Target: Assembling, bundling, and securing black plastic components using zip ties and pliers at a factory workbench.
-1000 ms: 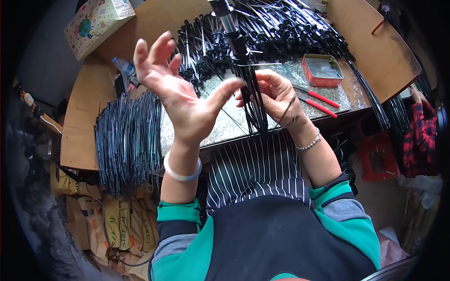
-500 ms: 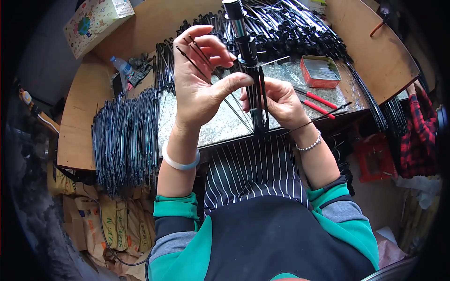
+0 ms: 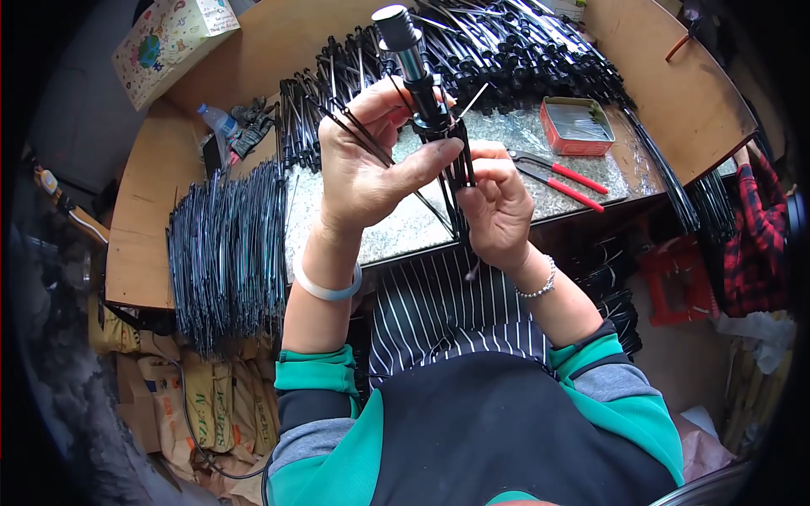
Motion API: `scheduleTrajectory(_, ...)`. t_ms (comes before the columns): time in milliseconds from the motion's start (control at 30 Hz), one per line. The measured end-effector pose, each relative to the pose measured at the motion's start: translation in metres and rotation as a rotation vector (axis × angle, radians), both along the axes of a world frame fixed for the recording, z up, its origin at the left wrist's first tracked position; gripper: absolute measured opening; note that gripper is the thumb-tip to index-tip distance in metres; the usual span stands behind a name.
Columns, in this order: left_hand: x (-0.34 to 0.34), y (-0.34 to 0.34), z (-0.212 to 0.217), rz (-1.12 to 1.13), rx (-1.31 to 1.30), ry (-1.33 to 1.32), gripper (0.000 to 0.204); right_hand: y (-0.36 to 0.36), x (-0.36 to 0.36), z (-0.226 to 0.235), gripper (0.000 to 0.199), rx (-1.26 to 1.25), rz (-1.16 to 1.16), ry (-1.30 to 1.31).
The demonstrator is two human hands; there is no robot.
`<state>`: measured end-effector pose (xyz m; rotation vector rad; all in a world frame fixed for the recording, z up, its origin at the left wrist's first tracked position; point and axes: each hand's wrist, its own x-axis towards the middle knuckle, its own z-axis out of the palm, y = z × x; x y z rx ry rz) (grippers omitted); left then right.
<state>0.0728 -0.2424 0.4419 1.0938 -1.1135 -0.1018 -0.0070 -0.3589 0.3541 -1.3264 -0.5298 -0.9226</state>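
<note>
An umbrella frame [image 3: 412,63] stands tilted between my hands, its black cap and chrome tube uppermost, dark ribs hanging below its black collar. My left hand [image 3: 359,181] is closed around it, thumb just under the collar, fingers behind. Several loose black ribs [image 3: 359,132] lie across that palm, held by the fingers. Lower down, my right hand [image 3: 499,211] is closed with thumb and fingers pinching the hanging ribs. A thin bright wire [image 3: 474,99] sticks out near the collar. Red-handled pliers [image 3: 574,187] lie on the table right of my right hand.
Behind the pliers sits a red tin [image 3: 584,148] of thin pins. A pile of umbrella frames [image 3: 515,51] fills the back. A thick bundle of dark ribs [image 3: 228,253] hangs over the left edge. Further left are a bottle [image 3: 221,122] and a printed box [image 3: 173,51].
The frame's top has tipped leftward. My left fingers have closed in behind the collar. My right hand has turned, and the long rib that stuck out past its wrist no longer points right.
</note>
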Motion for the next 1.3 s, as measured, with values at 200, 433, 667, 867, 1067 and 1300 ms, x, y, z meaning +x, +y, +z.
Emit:
scheduleTrajectory(200,-0.003,-0.003,0.0,0.002,-0.049,-0.052,0.035,-0.005,-0.006,0.012,0.012,-0.002,0.024,0.083)
scheduleTrajectory(433,-0.019,-0.004,0.005,0.168,0.112,-0.182,0.037,-0.007,-0.007,0.011,0.015,0.139,0.021,0.116)
scheduleTrajectory(667,-0.034,-0.009,0.001,0.245,0.115,-0.118,0.038,-0.011,-0.004,0.009,0.017,-0.109,-0.157,0.1)
scheduleTrajectory(867,-0.035,-0.014,-0.011,-0.004,-0.122,0.137,0.042,-0.002,-0.007,0.019,0.016,0.075,-0.063,0.196)
scheduleTrajectory(1067,-0.036,-0.021,-0.017,0.169,-0.081,-0.036,0.057,0.0,-0.007,0.021,0.014,0.203,-0.038,0.248)
scheduleTrajectory(1300,-0.04,-0.025,-0.014,0.29,-0.072,0.031,0.046,0.005,-0.009,0.02,0.016,0.18,-0.111,0.197)
